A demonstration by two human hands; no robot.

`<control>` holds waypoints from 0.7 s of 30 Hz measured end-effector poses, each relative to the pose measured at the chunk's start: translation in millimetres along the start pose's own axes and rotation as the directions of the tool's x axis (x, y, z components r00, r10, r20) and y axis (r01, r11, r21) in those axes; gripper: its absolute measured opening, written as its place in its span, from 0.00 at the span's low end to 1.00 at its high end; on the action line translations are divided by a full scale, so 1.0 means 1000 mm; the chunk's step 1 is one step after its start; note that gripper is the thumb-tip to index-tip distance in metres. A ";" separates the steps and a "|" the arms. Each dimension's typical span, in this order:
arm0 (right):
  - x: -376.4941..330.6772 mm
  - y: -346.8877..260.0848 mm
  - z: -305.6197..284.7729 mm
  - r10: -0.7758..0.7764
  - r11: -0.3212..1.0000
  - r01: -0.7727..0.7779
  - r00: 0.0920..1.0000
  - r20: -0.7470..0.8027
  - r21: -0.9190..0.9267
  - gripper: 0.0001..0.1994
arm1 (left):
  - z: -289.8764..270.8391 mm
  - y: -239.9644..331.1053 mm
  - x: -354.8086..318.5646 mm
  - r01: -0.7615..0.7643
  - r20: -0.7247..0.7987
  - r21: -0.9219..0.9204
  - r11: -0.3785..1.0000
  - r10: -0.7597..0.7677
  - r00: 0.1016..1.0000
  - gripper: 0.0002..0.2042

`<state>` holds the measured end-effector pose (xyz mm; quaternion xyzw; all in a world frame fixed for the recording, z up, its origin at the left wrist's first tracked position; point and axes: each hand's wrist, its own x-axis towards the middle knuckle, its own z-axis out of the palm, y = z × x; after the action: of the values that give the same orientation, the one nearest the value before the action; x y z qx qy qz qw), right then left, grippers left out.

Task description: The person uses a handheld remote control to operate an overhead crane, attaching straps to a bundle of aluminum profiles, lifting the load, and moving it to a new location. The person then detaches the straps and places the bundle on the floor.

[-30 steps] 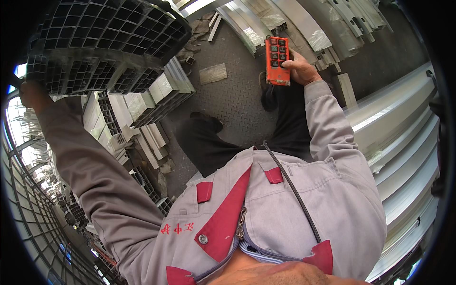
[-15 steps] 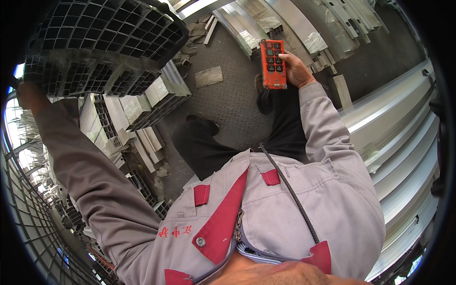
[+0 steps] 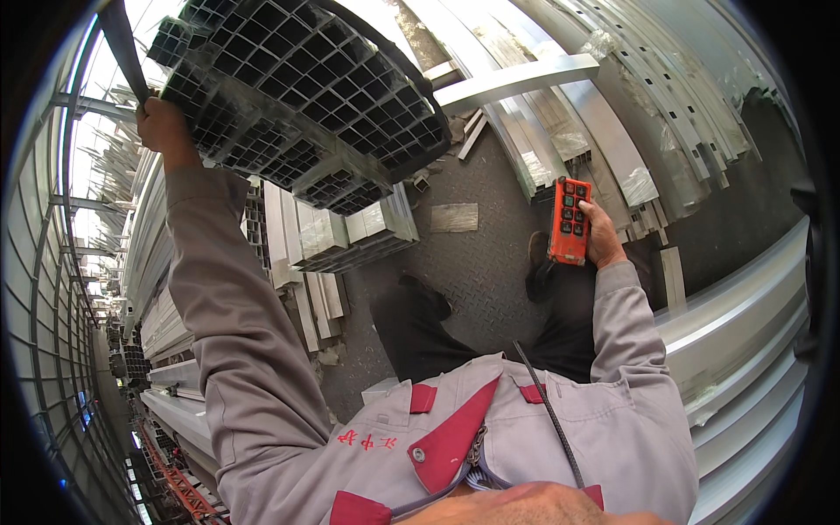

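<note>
My left hand [image 3: 163,128] is raised at the upper left, its fingers wrapped round a dark lifting strap [image 3: 124,48]. Beside that hand a large bundle of square metal tubes [image 3: 337,105] shows its open ends, with the strap also running along its far right side. My right hand [image 3: 603,234] grips an orange crane remote control [image 3: 569,229] in front of my right leg. The thumb rests on the remote's dark buttons.
Pale metal profiles lie stacked under the bundle [image 3: 350,232] and at the far right [image 3: 634,131]. Long silver profiles [image 3: 735,324] run along my right side. A flat offcut [image 3: 455,217] lies on the patterned metal floor [image 3: 477,262]. A wire-mesh wall [image 3: 52,350] stands left.
My view has shifted, so the floor, remote and legs sit lower and further right. More of the bundle and strap shows at the upper left. Both hands keep their hold.
</note>
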<state>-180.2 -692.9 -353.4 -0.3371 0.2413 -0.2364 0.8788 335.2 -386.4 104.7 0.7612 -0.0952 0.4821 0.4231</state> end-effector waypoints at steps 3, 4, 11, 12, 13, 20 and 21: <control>-0.003 -0.003 0.006 -0.028 0.999 0.029 1.000 0.013 -0.030 0.18 | -0.008 0.014 -0.012 0.020 0.030 -0.027 0.999 -0.019 0.999 0.24; -0.004 -0.006 0.008 -0.047 0.998 0.048 0.999 0.025 -0.042 0.18 | -0.008 0.015 -0.012 0.034 0.044 0.006 0.999 -0.034 0.998 0.24; -0.013 -0.024 0.029 -0.016 1.000 0.016 1.000 -0.012 -0.027 0.18 | -0.001 -0.003 -0.019 0.019 0.058 -0.092 0.996 -0.014 0.998 0.20; -0.015 -0.026 0.035 -0.006 1.000 0.006 1.000 -0.011 -0.025 0.18 | -0.001 -0.003 -0.019 0.060 0.086 -0.084 0.995 -0.053 0.995 0.20; -0.016 -0.029 0.041 0.005 1.000 -0.005 1.000 -0.007 -0.027 0.18 | -0.002 -0.003 -0.020 0.042 0.063 -0.072 0.996 -0.038 0.997 0.20; -0.016 -0.032 0.079 0.036 0.999 -0.036 0.999 0.000 0.004 0.17 | -0.006 0.007 -0.032 0.004 0.051 -0.008 1.000 -0.004 0.999 0.18; -0.016 -0.032 0.081 0.044 0.999 -0.044 0.999 0.006 0.003 0.17 | -0.007 0.008 -0.035 0.017 0.081 -0.020 1.000 -0.016 0.997 0.18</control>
<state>-153.8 -666.4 -273.1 -0.3310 0.2456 -0.2164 0.8851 308.2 -395.1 81.7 0.7766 -0.1109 0.4463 0.4306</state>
